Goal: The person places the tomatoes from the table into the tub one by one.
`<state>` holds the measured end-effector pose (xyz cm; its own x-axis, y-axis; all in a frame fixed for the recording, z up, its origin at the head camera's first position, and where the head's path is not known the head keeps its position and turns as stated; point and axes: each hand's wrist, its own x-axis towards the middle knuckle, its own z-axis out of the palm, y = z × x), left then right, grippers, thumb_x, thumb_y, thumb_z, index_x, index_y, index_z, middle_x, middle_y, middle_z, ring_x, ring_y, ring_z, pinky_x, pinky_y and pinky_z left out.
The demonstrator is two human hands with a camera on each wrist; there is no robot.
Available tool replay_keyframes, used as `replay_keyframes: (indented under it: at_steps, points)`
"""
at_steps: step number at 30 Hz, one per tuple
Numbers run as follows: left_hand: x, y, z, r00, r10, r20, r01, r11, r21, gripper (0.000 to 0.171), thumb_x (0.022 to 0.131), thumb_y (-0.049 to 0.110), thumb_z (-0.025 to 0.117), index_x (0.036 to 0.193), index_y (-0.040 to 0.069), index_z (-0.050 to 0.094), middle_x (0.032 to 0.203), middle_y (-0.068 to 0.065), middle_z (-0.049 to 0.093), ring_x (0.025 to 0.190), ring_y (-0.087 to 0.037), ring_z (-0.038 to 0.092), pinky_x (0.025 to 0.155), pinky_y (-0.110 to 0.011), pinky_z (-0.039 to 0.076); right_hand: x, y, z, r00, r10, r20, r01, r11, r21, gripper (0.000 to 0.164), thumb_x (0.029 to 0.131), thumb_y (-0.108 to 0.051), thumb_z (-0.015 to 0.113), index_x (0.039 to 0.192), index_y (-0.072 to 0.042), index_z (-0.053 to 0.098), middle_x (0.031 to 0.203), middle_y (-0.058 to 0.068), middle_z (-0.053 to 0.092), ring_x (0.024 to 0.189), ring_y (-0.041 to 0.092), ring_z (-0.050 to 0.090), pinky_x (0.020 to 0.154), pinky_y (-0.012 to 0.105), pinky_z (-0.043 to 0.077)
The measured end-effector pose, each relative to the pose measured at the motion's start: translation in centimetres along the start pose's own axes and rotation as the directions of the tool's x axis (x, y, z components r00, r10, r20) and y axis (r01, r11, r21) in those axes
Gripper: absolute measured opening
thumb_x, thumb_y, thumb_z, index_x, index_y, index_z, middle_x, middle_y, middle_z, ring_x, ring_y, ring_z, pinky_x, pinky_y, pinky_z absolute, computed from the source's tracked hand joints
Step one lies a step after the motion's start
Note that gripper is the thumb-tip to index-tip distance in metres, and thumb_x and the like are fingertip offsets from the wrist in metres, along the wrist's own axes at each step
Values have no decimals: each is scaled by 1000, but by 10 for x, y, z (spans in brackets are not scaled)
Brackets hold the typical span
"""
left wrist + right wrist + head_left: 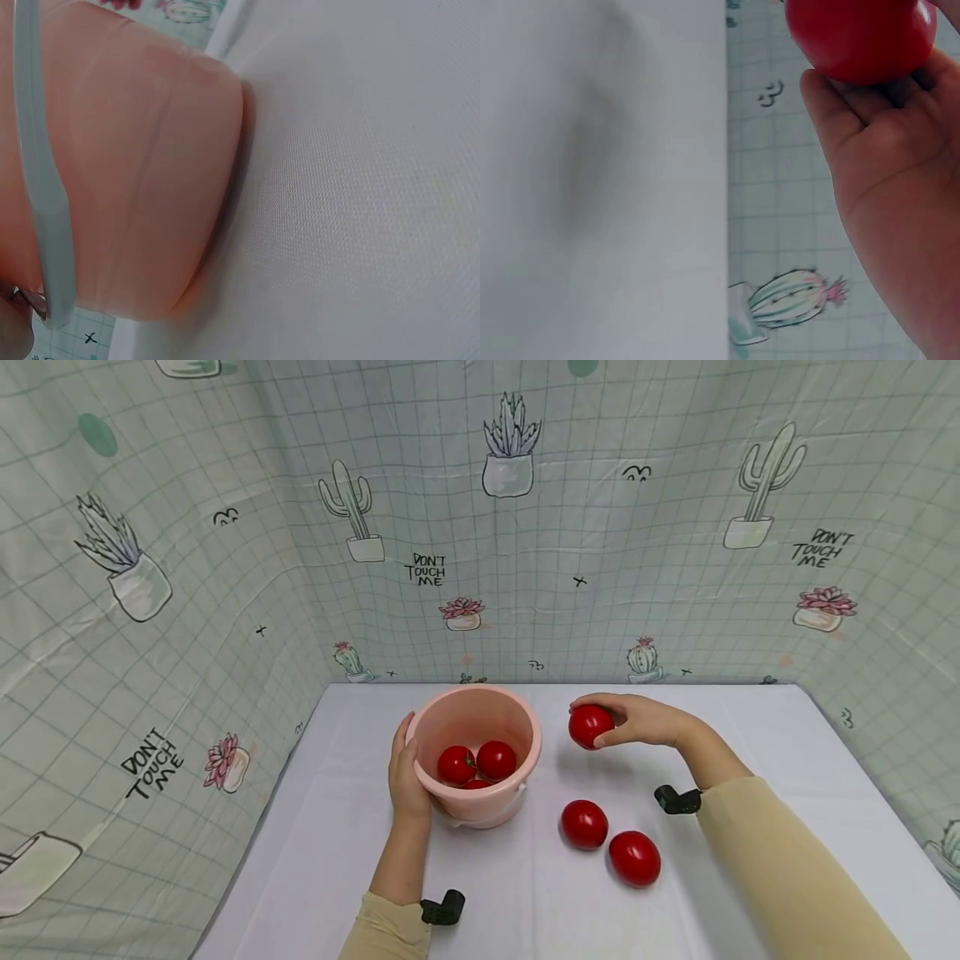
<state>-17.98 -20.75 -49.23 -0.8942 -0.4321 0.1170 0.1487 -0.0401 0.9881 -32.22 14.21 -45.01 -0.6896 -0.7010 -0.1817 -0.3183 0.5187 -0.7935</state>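
A pink bucket (480, 806) with a pale handle (52, 225) stands on the white table. My left hand (408, 781) holds it by its left side, thumb at the rim and fingers along the outer wall. Inside the bucket are red tomatoes (497, 761), one with a green stem, and another mostly hidden beneath. To the right of the bucket my right hand (637, 720) grips a red tomato (589, 727) between thumb and fingers, raised over its shadow on the table. In the right wrist view, fingers (832, 112) lie along the held tomato's side.
Two more tomatoes lie close together on the table, one at the left (584, 824) and one nearer to me (634, 858). A cloth curtain (570, 527) printed with cacti rises behind the table's far edge and along both sides.
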Motion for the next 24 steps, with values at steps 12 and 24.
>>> replay_keyframes:
  at_steps: [12, 24]
  points:
    - [0, -3, -1, 1000, 16, 9, -16, 1000, -20, 45, 101, 29, 35, 142, 41, 45, 146, 19, 48, 138, -8, 40, 117, -46, 36, 20, -53, -25, 994, -92, 62, 86, 992, 94, 65, 85, -26, 75, 144, -25, 46, 142, 5, 51, 127, 32, 51, 94, 41, 55]
    - [1, -3, -1, 1000, 10, 11, -9, 1000, -30, 44, 101, 30, 35, 142, 42, 45, 146, 20, 47, 138, -7, 40, 117, -46, 36, 46, -101, -29, 985, -144, 95, 140, 989, 41, 63, 84, -27, 75, 142, -29, 50, 141, 0, 53, 125, 27, 53, 95, 40, 55]
